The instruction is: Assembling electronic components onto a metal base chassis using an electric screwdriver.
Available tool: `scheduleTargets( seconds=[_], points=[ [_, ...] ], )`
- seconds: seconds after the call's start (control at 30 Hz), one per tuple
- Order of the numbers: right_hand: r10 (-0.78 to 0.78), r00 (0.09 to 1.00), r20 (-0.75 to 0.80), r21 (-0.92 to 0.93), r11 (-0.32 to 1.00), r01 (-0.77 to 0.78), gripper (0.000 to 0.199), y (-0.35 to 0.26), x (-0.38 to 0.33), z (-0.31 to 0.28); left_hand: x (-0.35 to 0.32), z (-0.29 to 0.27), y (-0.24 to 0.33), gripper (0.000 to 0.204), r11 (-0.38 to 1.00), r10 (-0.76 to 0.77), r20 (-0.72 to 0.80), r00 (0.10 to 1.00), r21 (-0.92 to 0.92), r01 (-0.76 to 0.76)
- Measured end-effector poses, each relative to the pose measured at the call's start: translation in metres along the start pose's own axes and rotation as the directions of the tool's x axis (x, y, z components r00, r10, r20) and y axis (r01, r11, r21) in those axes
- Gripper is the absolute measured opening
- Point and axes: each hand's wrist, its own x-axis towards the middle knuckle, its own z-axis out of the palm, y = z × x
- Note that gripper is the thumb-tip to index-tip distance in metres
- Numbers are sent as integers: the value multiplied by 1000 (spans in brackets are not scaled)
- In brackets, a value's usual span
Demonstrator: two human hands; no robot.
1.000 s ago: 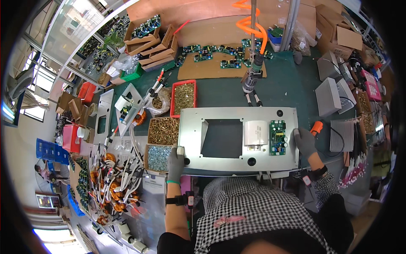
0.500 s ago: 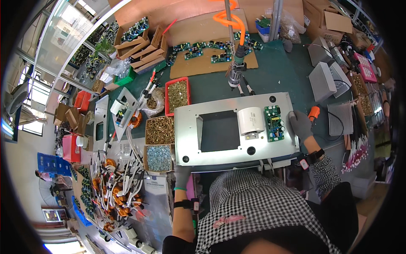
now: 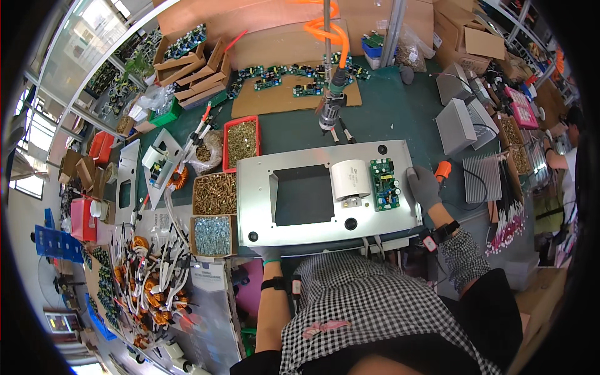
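Observation:
A silvery metal panel point(image 3: 306, 232) with a rectangular cutout lies in front of me on the bench. Mounted on it are a white cylindrical capacitor point(image 3: 350, 179) and, to its right, a green circuit board point(image 3: 385, 185). My right hand point(image 3: 425, 187), in a grey glove, is closed around the panel's right edge. At the near left corner, my left hand point(image 3: 267, 252) reaches under the panel's front edge, so its fingers are hidden. A power screwdriver point(image 3: 331, 111) on an orange coiled hose hangs beyond the panel, its tip pointing down.
Left of the panel stand a red bin of brass-coloured parts point(image 3: 242, 142), a box of screws point(image 3: 215, 192) and a box of clear bluish parts point(image 3: 213, 236). Wired copper coils point(image 3: 150, 290) pile up nearer. Finned heatsinks point(image 3: 482, 178) and an orange-handled tool point(image 3: 443, 170) sit right.
The whole view has shifted, so the bench appears further left. My left hand shows less, more of it being under the panel's edge. Another person has come into view at far right.

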Motion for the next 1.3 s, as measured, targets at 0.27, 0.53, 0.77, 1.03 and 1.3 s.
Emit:
scheduleTargets(
  seconds=[0.27,0.53,0.77,1.03,1.3],
  points=[
    [-94,995,-15,246,965,95,32,28,10,15,-9,-39,37,26,944,6,128,992,326,-48],
    [-29,995,90,534,845,-24,24,54,17,25,-22,-115,50,22,849,-509,-68,858,-201,488],
    [48,984,171,531,837,-133,25,26,4,11,64,-156,25,32,587,-624,8,781,-656,475],
    [442,896,-28,621,710,-331,19,24,-55,-17,150,-142,31,32,691,-514,122,849,-528,494],
    [541,840,-45,666,643,-378,24,84,-77,-47,158,-138,76,38,738,-331,184,925,-560,376]
  ],
)
